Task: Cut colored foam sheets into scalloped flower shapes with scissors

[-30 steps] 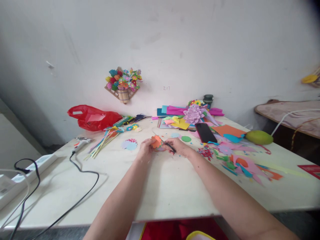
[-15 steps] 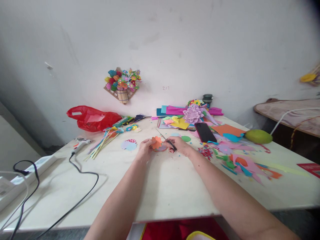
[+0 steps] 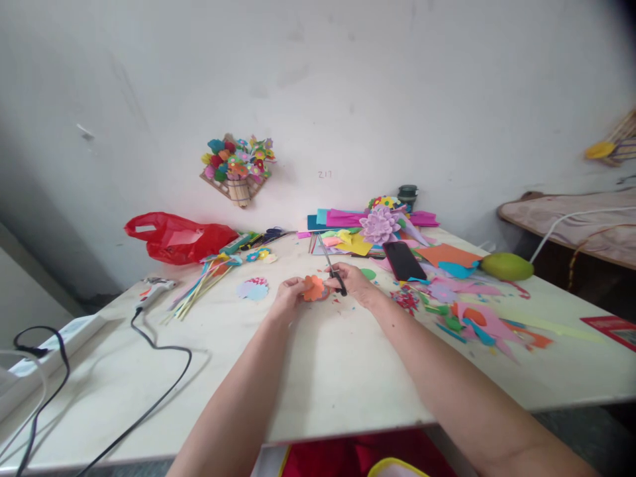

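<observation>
My left hand (image 3: 289, 294) pinches an orange paper flower (image 3: 313, 288) just above the white table (image 3: 318, 371). A purple paper piece shows behind the flower. My right hand (image 3: 354, 283) grips black-handled scissors (image 3: 332, 268), whose blades point up and away from me, right beside the flower. Both hands meet near the middle of the table.
Paper scraps (image 3: 477, 321) litter the right side, beside a black phone (image 3: 403, 260) and a green fruit (image 3: 507, 266). Coloured paper sheets and a purple flower (image 3: 378, 225) lie at the back. A red bag (image 3: 179, 236), sticks (image 3: 199, 288), a glue gun (image 3: 152, 289) and its cable (image 3: 149, 344) are on the left.
The scissors have swung from lying flat across the flower to pointing upward. The orange flower has turned slightly in my left hand. The view has shifted a little.
</observation>
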{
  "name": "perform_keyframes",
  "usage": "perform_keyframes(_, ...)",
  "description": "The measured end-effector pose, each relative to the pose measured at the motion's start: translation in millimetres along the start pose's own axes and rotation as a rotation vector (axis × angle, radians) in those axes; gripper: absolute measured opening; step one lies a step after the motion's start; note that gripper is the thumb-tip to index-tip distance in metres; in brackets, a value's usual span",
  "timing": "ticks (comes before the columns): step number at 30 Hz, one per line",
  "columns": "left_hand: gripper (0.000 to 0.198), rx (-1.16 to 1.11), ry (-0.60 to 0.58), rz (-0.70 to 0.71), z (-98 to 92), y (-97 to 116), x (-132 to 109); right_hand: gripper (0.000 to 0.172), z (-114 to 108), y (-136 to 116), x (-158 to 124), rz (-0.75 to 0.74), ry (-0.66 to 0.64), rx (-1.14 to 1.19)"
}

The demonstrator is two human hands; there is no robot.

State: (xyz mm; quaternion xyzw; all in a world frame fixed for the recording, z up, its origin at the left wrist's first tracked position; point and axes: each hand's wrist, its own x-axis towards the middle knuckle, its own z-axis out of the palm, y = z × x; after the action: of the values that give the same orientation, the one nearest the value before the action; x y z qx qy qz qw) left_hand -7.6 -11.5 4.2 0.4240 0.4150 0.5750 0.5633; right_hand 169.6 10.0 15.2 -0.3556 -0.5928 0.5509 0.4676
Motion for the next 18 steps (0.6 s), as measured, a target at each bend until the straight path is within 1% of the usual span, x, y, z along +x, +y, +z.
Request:
perform_keyframes(3,0.019,0.036,-0.031,-0.004,1.5,-0.4,-1.9,0.041,2.8,-1.5,-1.5,0.003,-0.001,0.019)
perform_keyframes(8,0.019,0.093,-0.097,-0.042,2.4,-2.1,-2.5,0.034,6.9,-5.0,-5.5,0.037,-0.042,0.039)
perform_keyframes(15,0.023,0.012,-0.042,-0.005,2.4,-4.4,0.2,0.030,12.9,-7.8,-7.8,0.080,-0.015,0.045)
perform_keyframes(18,0.022,-0.011,-0.021,0.010,1.6,-3.9,1.3,0.031,17.6,-8.9,-9.4,0.112,-0.010,0.070)
